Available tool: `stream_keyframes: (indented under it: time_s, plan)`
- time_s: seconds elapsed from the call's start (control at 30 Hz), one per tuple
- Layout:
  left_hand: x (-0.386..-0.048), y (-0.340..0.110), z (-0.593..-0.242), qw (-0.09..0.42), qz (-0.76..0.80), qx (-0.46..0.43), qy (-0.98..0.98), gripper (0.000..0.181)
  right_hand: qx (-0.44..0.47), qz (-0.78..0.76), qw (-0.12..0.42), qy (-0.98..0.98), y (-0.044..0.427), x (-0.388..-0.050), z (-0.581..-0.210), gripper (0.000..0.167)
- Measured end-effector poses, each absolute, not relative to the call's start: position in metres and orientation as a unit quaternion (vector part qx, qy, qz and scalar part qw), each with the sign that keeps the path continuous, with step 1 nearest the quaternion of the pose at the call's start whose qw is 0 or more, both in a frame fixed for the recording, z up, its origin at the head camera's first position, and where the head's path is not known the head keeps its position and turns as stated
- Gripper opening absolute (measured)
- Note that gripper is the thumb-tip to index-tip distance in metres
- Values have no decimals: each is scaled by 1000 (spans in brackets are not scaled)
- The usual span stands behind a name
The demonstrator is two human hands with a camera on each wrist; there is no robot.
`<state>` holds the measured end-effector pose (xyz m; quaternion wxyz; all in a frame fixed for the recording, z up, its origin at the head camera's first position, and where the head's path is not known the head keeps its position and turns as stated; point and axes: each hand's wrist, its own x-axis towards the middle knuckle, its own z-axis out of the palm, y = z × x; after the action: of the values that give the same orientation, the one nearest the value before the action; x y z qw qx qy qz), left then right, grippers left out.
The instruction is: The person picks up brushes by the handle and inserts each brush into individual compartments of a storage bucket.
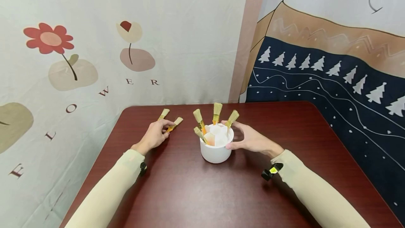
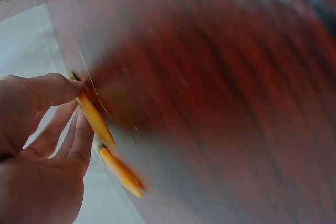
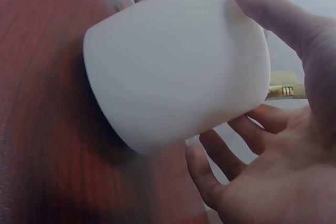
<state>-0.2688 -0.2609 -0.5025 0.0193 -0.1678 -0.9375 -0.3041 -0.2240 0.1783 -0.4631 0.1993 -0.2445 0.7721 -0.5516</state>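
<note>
With our left hand (image 1: 155,134) we are pinching a yellow-handled brush (image 1: 174,124) near its bristle end, thumb against fingers, over the left part of the desk (image 1: 205,192). Its long axis is slanting, bristles pointing away from us and rightward, the handle running back under the hand; whether it is touching the desk we cannot tell. A second brush (image 1: 164,114) is lying just to the left of that grip. The white pot (image 1: 216,154) is standing to the right of the held brush and somewhat nearer us, apart from it. Our right hand (image 1: 253,139) is gripping the pot's right side, thumb at the near rim. Inside, four brushes (image 1: 217,109) are standing bristles up.
</note>
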Motion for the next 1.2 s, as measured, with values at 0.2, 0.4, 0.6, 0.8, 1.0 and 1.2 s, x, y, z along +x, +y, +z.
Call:
stream_keyframes:
  time_s: [0.2,0.4,0.6,0.8,1.0,1.2]
  plan:
    - [-268,-256,-500,9,-312,-179,-933,43,-240,-532,163,795,175,-218,-464,101]
    - [-270,-255,-500,-9,-316,-188,-930,45,-207,-518,142,818,170,-208,-459,103]
    - [-273,-254,-501,-11,-316,-215,-924,44,-170,-503,122,839,163,-199,-458,101]
    - [-274,-250,-499,-1,-321,-205,-925,36,-146,-510,104,841,154,-192,-456,102]
    - [-274,-242,-499,17,-268,-169,-948,36,-128,-506,72,850,145,-186,-458,101]
    - [-270,-235,-497,18,-239,-149,-959,29,-108,-504,46,856,136,-178,-459,101]
